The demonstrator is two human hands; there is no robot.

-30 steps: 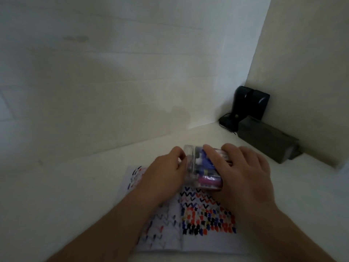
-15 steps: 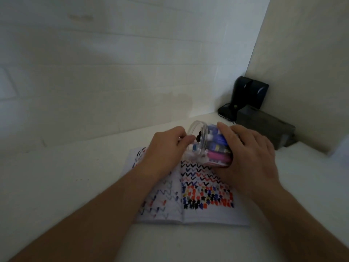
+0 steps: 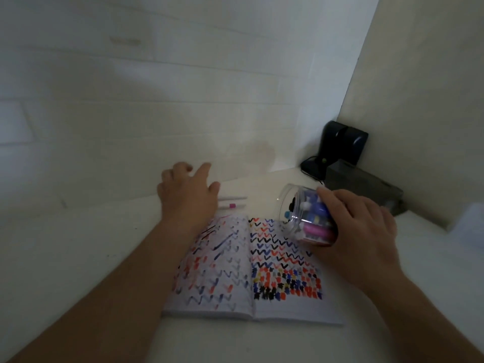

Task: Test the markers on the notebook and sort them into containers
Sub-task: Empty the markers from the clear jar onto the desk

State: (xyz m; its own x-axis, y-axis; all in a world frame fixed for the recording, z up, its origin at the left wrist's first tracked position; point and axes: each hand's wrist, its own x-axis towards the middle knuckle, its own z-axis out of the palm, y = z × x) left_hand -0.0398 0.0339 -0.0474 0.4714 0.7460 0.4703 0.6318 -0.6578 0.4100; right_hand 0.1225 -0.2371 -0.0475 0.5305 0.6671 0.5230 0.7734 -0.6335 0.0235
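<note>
Right hand (image 3: pixel 364 231) grips the tilted jar (image 3: pixel 305 213) over the notebook (image 3: pixel 251 268). Left hand (image 3: pixel 187 195), fingers loosely spread, covers two markers (image 3: pixel 233 202) near the desk's (image 3: pixel 65 258) rear edge.

**A desk corner in a home or small office**

A plain white desk (image 3: pixel 78 258) meets a white panelled wall (image 3: pixel 131 100) and a beige side wall (image 3: pixel 432 100). In the desk's far right corner stand small dark computer speakers (image 3: pixel 343 145) with a cable, and a dark grey box (image 3: pixel 364 189) lies just beside them. The light is dim.
</note>
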